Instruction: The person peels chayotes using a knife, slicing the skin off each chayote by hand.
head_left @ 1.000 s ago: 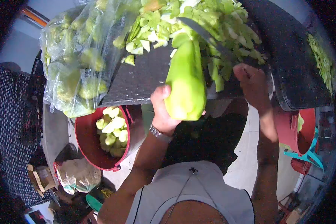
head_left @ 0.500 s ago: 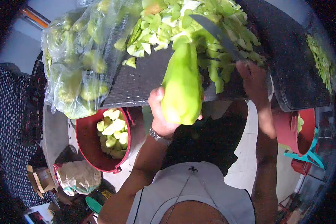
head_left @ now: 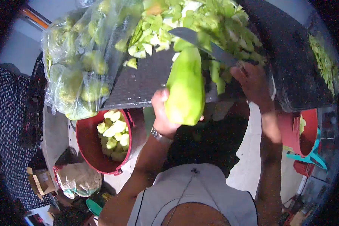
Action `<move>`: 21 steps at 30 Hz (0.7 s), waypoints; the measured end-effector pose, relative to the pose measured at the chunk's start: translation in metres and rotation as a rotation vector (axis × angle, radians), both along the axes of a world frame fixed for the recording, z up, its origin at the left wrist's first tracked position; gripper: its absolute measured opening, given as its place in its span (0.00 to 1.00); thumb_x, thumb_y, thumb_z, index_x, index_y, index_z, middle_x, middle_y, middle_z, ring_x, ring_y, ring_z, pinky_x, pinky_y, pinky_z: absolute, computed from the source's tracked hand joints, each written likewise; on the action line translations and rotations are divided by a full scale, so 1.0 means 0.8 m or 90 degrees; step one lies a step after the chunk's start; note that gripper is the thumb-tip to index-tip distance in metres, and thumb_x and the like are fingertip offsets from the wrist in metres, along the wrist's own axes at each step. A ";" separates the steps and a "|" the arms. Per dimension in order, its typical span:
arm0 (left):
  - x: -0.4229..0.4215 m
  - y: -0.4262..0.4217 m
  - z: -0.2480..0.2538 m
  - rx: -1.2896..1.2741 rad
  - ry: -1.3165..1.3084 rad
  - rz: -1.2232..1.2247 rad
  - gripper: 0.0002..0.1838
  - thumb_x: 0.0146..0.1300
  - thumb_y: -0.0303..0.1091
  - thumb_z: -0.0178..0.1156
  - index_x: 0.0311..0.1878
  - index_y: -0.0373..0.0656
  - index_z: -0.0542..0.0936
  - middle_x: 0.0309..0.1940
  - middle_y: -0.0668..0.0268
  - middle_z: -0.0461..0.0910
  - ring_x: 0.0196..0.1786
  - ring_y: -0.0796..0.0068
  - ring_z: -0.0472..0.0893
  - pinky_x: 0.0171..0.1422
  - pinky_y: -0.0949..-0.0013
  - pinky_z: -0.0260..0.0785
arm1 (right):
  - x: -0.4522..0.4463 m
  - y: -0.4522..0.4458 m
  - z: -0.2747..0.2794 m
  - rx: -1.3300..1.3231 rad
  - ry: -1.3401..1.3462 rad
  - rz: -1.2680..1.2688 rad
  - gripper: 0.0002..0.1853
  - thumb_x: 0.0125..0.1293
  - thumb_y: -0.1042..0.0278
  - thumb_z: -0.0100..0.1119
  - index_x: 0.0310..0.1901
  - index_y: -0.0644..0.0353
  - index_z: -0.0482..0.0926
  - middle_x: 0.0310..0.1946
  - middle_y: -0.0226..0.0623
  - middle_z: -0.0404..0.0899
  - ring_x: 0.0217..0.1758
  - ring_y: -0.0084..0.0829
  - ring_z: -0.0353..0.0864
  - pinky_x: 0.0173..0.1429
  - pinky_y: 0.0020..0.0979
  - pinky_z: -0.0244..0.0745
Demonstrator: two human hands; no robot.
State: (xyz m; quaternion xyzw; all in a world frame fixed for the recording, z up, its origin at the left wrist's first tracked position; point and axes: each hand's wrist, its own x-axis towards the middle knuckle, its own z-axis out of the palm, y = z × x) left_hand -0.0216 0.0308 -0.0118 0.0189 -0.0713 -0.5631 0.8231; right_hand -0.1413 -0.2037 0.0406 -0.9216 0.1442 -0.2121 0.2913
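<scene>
My left hand, with a watch at the wrist, is wrapped around a large pale green fruit, which looks like a green papaya. Its narrow end points away from me and its surface is peeled in long facets. My right hand is closed on the handle of a knife. The blade points left, across the narrow end of the fruit; I cannot tell whether it touches. Beyond the fruit, a heap of green peelings covers the far part of a dark work surface.
A clear plastic bag of green fruit lies on the left. Below it stands a red bucket holding pale pieces. Another red container is at right, near a turquoise plastic object. A stuffed sack sits at lower left.
The knife has moved left and toward me, its tip nearer the fruit's narrow end. My right hand has shifted slightly left. The fruit has tilted a little to the right.
</scene>
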 end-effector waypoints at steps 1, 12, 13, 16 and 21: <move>0.005 -0.005 0.001 -0.017 -0.013 0.002 0.43 0.54 0.55 0.59 0.69 0.36 0.67 0.57 0.43 0.77 0.51 0.40 0.83 0.43 0.30 0.80 | -0.001 0.001 0.003 0.052 0.010 -0.056 0.32 0.60 0.33 0.64 0.29 0.62 0.76 0.16 0.41 0.73 0.19 0.41 0.75 0.28 0.41 0.68; -0.006 0.004 -0.027 -0.017 0.028 -0.004 0.52 0.59 0.78 0.47 0.74 0.43 0.62 0.67 0.47 0.70 0.59 0.36 0.78 0.45 0.28 0.79 | -0.019 0.057 0.026 0.019 0.068 0.175 0.39 0.57 0.24 0.62 0.30 0.63 0.77 0.13 0.38 0.71 0.16 0.38 0.75 0.24 0.36 0.68; -0.005 0.003 -0.028 -0.021 0.022 -0.021 0.52 0.59 0.78 0.47 0.74 0.43 0.62 0.67 0.47 0.70 0.59 0.36 0.78 0.45 0.28 0.79 | -0.019 0.059 0.027 0.026 0.064 0.182 0.39 0.57 0.23 0.62 0.30 0.63 0.77 0.13 0.38 0.71 0.16 0.39 0.76 0.24 0.36 0.68; -0.013 0.002 -0.021 -0.027 0.062 -0.006 0.50 0.60 0.72 0.51 0.73 0.40 0.62 0.65 0.43 0.71 0.58 0.35 0.78 0.44 0.28 0.79 | -0.009 0.040 0.003 -0.056 -0.024 0.170 0.39 0.58 0.23 0.60 0.32 0.63 0.78 0.14 0.38 0.73 0.17 0.39 0.77 0.25 0.37 0.69; 0.000 -0.008 -0.005 -0.073 -0.015 0.019 0.45 0.58 0.58 0.59 0.72 0.36 0.63 0.60 0.41 0.74 0.55 0.34 0.79 0.43 0.29 0.80 | -0.003 -0.007 -0.008 0.017 0.001 -0.038 0.36 0.62 0.28 0.61 0.36 0.65 0.79 0.14 0.34 0.68 0.18 0.27 0.70 0.27 0.34 0.65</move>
